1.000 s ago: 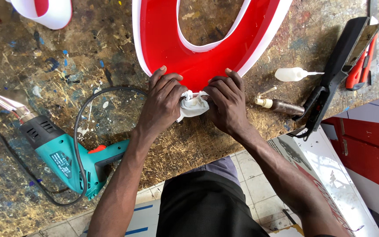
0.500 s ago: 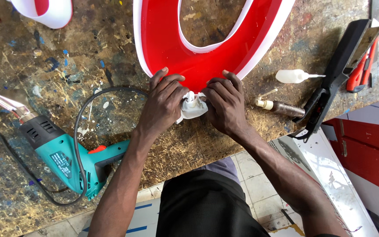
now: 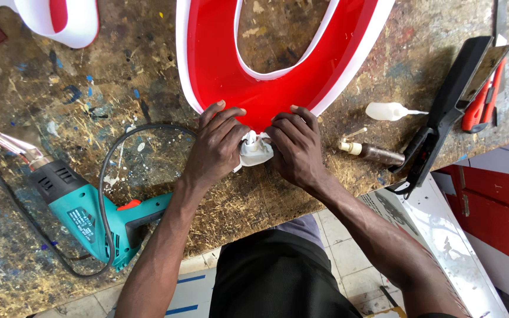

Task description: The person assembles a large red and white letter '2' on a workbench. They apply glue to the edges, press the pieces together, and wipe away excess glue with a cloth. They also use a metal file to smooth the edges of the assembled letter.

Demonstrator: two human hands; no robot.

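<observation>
While the red letter [image 3: 278, 76] sits unmoved, both hands — left [image 3: 216, 144], right [image 3: 296, 147] — as before, clamped on the white cloth [image 3: 254, 148].

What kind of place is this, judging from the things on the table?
Probably a sign-making workshop. A large red letter shape with a white rim lies on a paint-stained, scratched workbench, a teal heat gun rests beside it, and both hands press a white cloth against the letter's edge.

Both forearms angle in toward the white cloth [image 3: 255, 148]: left hand [image 3: 216, 147] and right hand [image 3: 295, 147] flank it, fingers curled, pressing down
</observation>
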